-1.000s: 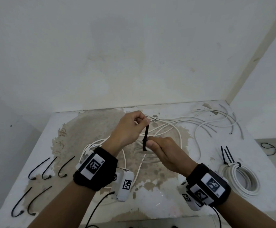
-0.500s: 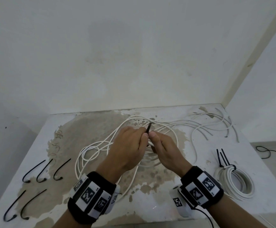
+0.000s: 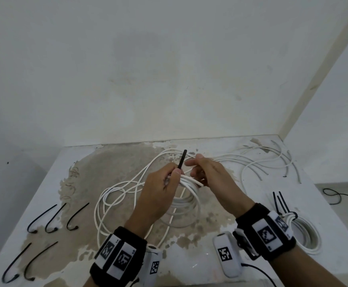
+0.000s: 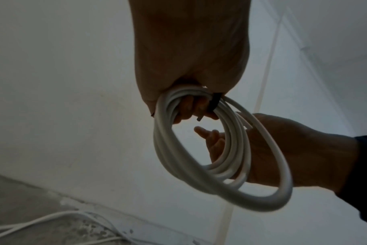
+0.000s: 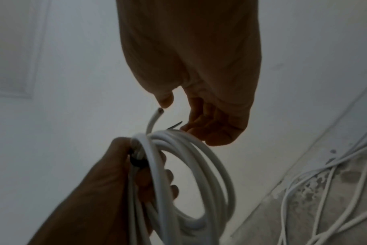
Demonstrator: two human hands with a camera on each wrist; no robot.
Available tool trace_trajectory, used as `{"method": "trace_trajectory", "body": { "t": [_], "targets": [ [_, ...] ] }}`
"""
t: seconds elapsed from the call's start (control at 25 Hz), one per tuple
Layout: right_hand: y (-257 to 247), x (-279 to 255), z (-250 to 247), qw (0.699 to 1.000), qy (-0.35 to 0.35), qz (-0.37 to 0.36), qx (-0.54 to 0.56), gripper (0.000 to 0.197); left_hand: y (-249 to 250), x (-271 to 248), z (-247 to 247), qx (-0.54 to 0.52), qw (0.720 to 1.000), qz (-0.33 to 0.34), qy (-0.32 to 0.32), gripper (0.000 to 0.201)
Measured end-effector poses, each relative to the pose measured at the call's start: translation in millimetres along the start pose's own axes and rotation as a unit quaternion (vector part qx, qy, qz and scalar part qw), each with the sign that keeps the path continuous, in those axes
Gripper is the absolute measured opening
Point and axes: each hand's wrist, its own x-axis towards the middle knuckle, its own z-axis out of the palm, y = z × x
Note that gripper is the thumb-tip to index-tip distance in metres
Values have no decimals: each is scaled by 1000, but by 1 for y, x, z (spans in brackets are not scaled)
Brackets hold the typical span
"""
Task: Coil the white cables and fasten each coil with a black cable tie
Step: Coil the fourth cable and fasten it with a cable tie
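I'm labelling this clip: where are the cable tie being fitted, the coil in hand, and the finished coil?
cable tie point(image 3: 181, 160), head view, on its upright free end.
held coil point(image 4: 170, 159), left wrist view, on its left arc.
finished coil point(image 3: 311, 235), head view, on its right loops.

Head view bright, even light, wide-angle edge bend, both wrist views dim, backlit, noisy, slight motion blur

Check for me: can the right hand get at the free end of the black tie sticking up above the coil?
Probably yes. The tie stands up from the left hand gripping the coil; the right hand, fingers relaxed, sits just beside it with nothing between.
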Motion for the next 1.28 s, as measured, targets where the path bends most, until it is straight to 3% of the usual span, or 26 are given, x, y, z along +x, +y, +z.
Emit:
{"method": "trace_trajectory", "body": {
  "t": [0.12,0.2,0.4,0.64,0.76,0.96,1.0,1.08,1.16,1.2,1.28],
  "targets": [
    [-8,5,0,996,-67,36,37,41,-2,-2,4,-8,1000,-10,-18,31],
    [-12,6,2,996,-79,5,43,34,-2,-4,8,-8,1000,-12,-21,34],
    [-19,10,4,995,-23,-90,-40,33,5,-1,9,-41,999,-33,-1,34],
    [-16,23,4,999,18,-32,25,34,13,8,15,-182,979,-96,0,43],
    [-16,23,1,999,4,-6,44,33,10,4,17,-182,979,-86,-4,45],
    [-23,17,-12,996,-3,-25,83,32,14,8,19,-155,983,-94,-30,40],
    [-25,14,-13,994,3,-21,107,32,14,8,19,-117,989,-85,-7,34],
    [-29,8,-17,985,34,-18,166,31,13,6,23,-7,994,-21,107,25],
    [-33,4,-23,978,76,-45,189,30,15,0,31,14,983,-4,186,30],
    [-36,2,-25,976,91,-63,187,29,17,-4,36,1,983,-25,182,36],
    [-42,-2,-28,975,104,-86,174,29,28,-3,45,-52,992,-70,95,45]
  ]
}}
